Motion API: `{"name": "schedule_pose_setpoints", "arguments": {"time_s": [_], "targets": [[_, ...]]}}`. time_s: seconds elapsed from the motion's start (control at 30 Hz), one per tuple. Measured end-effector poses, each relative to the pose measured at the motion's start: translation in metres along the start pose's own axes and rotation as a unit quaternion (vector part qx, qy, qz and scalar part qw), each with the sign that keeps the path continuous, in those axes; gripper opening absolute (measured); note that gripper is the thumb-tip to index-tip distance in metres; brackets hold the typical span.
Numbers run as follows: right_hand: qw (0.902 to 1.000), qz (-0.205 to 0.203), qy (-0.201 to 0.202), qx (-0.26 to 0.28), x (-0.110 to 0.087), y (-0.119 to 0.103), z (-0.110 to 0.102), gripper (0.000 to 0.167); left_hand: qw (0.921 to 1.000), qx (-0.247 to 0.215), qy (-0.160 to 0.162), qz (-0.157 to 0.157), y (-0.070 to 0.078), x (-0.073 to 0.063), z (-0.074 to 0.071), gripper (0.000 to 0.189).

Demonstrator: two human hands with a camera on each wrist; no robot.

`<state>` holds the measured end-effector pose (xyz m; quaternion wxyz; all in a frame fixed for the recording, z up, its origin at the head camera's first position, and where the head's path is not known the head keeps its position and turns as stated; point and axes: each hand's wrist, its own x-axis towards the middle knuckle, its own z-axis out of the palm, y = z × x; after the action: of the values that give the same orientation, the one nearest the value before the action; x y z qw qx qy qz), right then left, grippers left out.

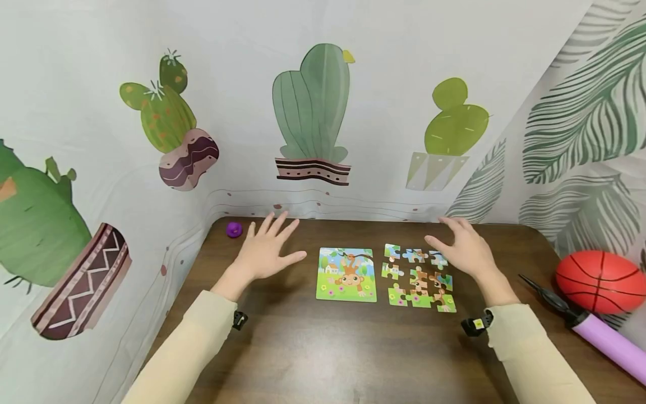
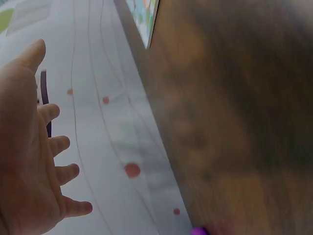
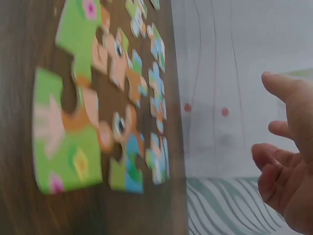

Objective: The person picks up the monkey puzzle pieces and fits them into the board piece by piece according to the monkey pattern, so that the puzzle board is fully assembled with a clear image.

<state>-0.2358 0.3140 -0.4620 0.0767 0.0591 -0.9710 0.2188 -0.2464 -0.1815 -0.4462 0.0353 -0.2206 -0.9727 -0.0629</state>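
My hands are both raised over the worktop (image 1: 303, 353), and neither has hold of anything. My left hand (image 1: 268, 252), left of centre in the frame, is spread wide, fingers straight and thumb out to the side. My right hand (image 1: 466, 252), at right of centre, is loosely open — thumb apart from the fingers, which bend a little in the right wrist view. It partly covers the upper right corner of the jigsaw pieces (image 1: 418, 279); I can't tell from the head view how high above them it is.

Those pieces lie right of centre in rough rows, with gaps between several. Just beside them, near the middle of the frame, a square monkey picture card (image 1: 346, 275) lies flat, its picture facing up. A small purple object (image 1: 229, 230) sits near the worktop's upper left corner, beyond my left fingers. At the right edge are a red basketball (image 1: 600, 280) and a lilac tube (image 1: 613, 343) with a black nozzle (image 1: 552, 299) — both well apart from the card. Cactus prints cover the wall cloth (image 1: 383, 84) behind.
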Motion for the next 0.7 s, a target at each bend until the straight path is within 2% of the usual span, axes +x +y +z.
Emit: {"name": "schedule_pose_setpoints", "arguments": {"time_s": [0.13, 0.3, 0.47, 0.7], "targets": [[0.9997, 0.007, -0.018, 0.015, 0.003, -0.009, 0.015, 0.083, 0.9997, -0.002, -0.011, 0.022, 0.011, -0.002, 0.013, 0.093], [0.9984, 0.009, -0.038, 0.041, 0.006, -0.023, 0.036, 0.078, 0.9985, -0.013, -0.042, 0.034, 0.024, -0.004, 0.029, 0.09], [0.9951, 0.034, -0.065, 0.067, 0.009, -0.033, 0.06, 0.075, 0.996, -0.013, -0.07, 0.053, 0.034, -0.007, 0.046, 0.088], [0.9924, 0.062, -0.086, 0.063, 0.014, -0.039, 0.083, 0.078, 0.9899, -0.019, -0.106, 0.093, 0.045, -0.007, 0.065, 0.085]]}}
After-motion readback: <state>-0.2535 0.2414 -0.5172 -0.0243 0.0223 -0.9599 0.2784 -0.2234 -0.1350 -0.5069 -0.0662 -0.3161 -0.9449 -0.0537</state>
